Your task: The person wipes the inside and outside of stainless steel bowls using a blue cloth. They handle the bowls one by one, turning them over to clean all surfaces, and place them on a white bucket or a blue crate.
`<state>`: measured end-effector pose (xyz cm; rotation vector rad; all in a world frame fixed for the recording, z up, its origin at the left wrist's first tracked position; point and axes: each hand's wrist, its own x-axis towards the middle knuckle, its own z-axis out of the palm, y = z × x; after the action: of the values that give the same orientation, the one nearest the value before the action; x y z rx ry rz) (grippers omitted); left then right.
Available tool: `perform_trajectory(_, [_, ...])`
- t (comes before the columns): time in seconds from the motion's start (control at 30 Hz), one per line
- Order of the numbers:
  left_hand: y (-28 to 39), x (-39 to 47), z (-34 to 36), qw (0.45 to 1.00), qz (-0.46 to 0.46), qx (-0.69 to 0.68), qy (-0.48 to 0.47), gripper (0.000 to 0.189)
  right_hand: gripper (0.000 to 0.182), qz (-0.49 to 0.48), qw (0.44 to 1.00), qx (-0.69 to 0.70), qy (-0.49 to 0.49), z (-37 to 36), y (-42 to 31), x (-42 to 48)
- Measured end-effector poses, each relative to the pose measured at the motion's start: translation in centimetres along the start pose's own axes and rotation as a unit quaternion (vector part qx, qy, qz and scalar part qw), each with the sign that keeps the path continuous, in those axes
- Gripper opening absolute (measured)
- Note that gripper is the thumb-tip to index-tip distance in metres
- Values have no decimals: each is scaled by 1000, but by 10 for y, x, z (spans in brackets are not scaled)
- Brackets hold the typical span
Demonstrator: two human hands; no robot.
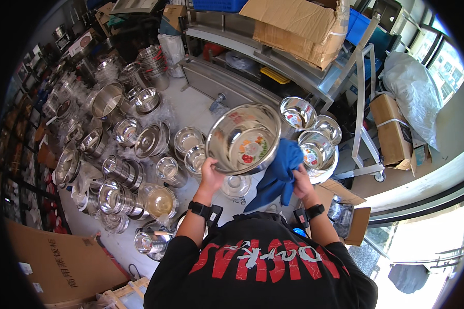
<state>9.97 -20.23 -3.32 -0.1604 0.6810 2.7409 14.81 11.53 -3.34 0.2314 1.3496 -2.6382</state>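
A large stainless steel basin (232, 131), with a coloured fruit print on its bottom, is held tilted above the floor. My left hand (212, 175) grips its rim at the near left. In my right hand (304, 182) is a bunched blue cloth (280, 170), pressed against the basin's right side. Just right of the cloth stands a stack of printed steel basins (318, 148). Behind it is another basin stack (297, 112), also with a fruit print. A clear bowl (236, 186) sits below the held basin, partly hidden by it.
Many stacked steel pots and bowls (116, 197) cover the floor at left. A steel bench (232, 83) runs along the back, bearing a cardboard box (294, 34). A wheeled metal frame (359, 146) stands at right, near an open carton (357, 224). A large flat carton (58, 262) lies front left.
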Motion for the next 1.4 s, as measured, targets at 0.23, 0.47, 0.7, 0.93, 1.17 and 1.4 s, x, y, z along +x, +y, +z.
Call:
perform_trajectory(0.23, [-5, 2, -5, 916, 282, 274, 77, 50, 41, -68, 968, -240, 28, 27, -51, 3])
perform_trajectory(0.47, [-48, 10, 8, 791, 283, 541, -29, 74, 61, 56, 976, -192, 83, 38, 11, 72])
perform_trajectory(0.7, [-66, 0, 13, 925, 126, 358, -15, 65, 59, -26, 856, -513, -67, 88, 41, 54])
perform_trajectory(0.93, [-70, 1, 29, 930, 133, 341, -13, 76, 56, 37, 809, -531, -251, 61, 14, 6])
perform_trajectory(1.17, [-91, 37, 36, 927, 75, 366, -27, 71, 47, -88, 860, -499, -54, -57, -46, -103])
perform_trajectory(1.4, [-109, 101, 38, 944, -12, 330, 9, 53, 48, 113, 721, -532, 430, -175, -14, -267])
